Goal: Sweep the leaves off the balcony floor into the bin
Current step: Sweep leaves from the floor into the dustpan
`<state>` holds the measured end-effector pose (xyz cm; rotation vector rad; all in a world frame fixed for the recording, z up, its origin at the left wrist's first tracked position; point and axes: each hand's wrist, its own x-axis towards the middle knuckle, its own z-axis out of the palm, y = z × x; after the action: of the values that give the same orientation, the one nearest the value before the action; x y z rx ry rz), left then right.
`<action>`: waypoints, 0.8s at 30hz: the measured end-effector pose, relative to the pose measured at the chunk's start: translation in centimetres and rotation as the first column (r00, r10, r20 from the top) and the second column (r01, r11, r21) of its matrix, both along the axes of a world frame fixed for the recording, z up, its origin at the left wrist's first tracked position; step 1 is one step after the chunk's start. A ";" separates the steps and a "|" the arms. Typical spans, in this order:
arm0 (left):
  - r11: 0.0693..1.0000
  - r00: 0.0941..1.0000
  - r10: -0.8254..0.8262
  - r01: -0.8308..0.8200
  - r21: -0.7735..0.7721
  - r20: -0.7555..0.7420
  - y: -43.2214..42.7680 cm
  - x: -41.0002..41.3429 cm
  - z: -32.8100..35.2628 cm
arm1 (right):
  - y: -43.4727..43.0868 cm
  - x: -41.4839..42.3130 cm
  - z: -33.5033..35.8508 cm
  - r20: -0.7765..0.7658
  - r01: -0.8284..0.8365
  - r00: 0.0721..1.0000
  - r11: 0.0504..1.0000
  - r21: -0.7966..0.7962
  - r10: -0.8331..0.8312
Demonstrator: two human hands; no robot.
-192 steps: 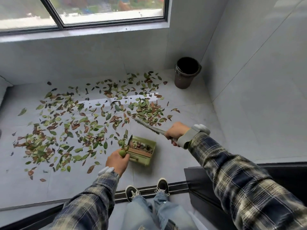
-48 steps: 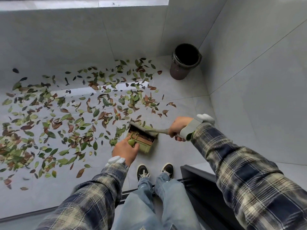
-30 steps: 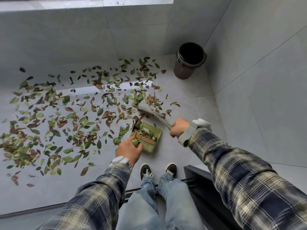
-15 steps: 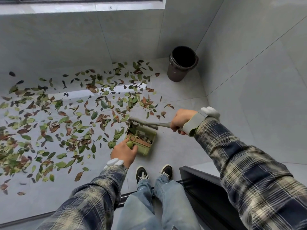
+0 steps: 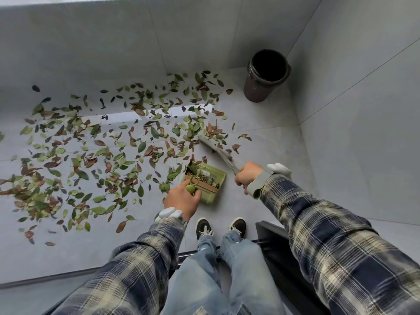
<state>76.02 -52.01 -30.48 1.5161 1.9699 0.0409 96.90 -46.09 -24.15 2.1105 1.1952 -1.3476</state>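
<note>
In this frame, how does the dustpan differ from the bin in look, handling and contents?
The dustpan is olive green, low and boxy; the bin is dark brown, round and tall. The left hand grips the dustpan's handle; nothing touches the bin, which stands in the corner. The dustpan shows a few leaves inside; the bin's inside is too dark to tell. Both are open-topped.

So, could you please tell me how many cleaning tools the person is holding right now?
2. A green dustpan, gripped by the left hand just ahead of the shoes, and a brush in the right hand, its head reaching into the leaves. None seems hidden.
</note>
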 end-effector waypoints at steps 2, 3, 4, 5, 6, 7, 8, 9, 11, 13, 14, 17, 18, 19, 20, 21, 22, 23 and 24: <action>1.000 1.000 0.003 -0.003 -0.005 -0.005 0.1 -0.1 0.0 | -0.1 0.3 0.7 0.005 -0.037 0.999 0.998 -0.047 0.037; 1.000 1.000 0.002 -0.002 -0.008 -0.004 0.1 -0.1 0.0 | 0.0 0.6 1.4 -0.004 -0.044 0.999 0.997 -0.061 0.044; 1.000 1.000 0.003 -0.003 -0.011 -0.001 0.2 0.0 0.1 | 0.3 1.0 2.3 -0.009 -0.056 0.998 0.996 -0.074 0.056; 1.000 1.000 -0.001 0.001 -0.006 -0.001 0.3 0.1 0.1 | 0.7 1.5 3.1 -0.014 -0.065 0.998 0.994 -0.087 0.064; 1.000 1.000 -0.008 0.008 0.002 0.001 0.4 0.2 0.1 | 1.2 2.2 3.7 -0.017 -0.064 0.998 0.993 -0.094 0.063; 1.000 1.000 -0.013 0.013 0.009 0.005 0.4 0.2 0.1 | 1.5 2.6 4.2 -0.018 -0.049 0.999 0.994 -0.093 0.048; 1.000 1.000 -0.013 0.013 0.013 0.012 0.5 0.3 0.1 | 1.8 3.1 4.5 -0.015 -0.024 1.000 0.996 -0.082 0.023; 1.000 1.000 -0.009 0.009 0.016 0.014 0.5 0.3 0.1 | 2.0 3.5 4.8 -0.005 -0.003 1.000 0.998 -0.061 0.002; 1.000 1.000 0.000 0.000 0.017 0.009 0.4 0.2 0.0 | 2.2 3.8 5.1 -0.001 0.023 1.000 0.999 -0.024 -0.023; 1.000 1.000 -0.002 0.002 0.019 0.003 0.3 0.2 0.0 | 2.4 3.9 5.1 0.008 0.045 0.999 0.999 0.027 -0.045; 1.000 1.000 0.002 -0.002 0.020 0.001 0.3 0.3 0.0 | 2.6 3.8 5.2 0.003 0.061 0.998 0.997 0.046 -0.061; 1.000 1.000 -0.003 0.003 0.021 -0.016 0.4 0.4 -0.1 | 2.9 3.6 4.0 0.008 0.121 0.992 0.988 0.091 -0.123; 1.000 1.000 -0.007 0.007 0.016 -0.022 0.5 0.4 -0.2 | 2.9 3.7 2.9 0.018 0.130 0.991 0.987 0.092 -0.132; 1.000 1.000 -0.008 0.009 0.012 -0.026 0.5 0.3 -0.3 | 3.0 4.0 1.2 0.028 0.137 0.990 0.986 0.096 -0.141; 1.000 1.000 -0.008 0.008 0.008 -0.027 0.4 0.3 -0.3 | 2.8 4.2 -0.3 0.050 0.120 0.991 0.988 0.094 -0.125; 1.000 1.000 -0.006 0.006 0.007 -0.025 0.4 0.3 -0.4 | 2.7 4.8 -3.1 0.065 0.119 0.990 0.990 0.077 -0.124; 1.000 1.000 -0.003 0.003 0.006 -0.021 0.4 0.2 -0.4 | 2.5 5.1 -5.3 0.071 0.119 0.990 0.991 0.060 -0.123; 1.000 1.000 -0.005 0.005 0.006 -0.018 0.4 0.2 -0.5 | 2.1 5.1 -6.5 0.063 0.117 0.991 0.993 0.024 -0.119; 1.000 1.000 -0.006 0.006 0.007 -0.015 0.4 0.2 -0.4 | 1.6 5.0 -7.2 0.045 0.118 0.992 0.993 0.002 -0.118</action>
<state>76.26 -51.58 -30.87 1.5309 1.9794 0.0343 101.87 -44.44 -31.39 2.2301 1.0672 -1.3424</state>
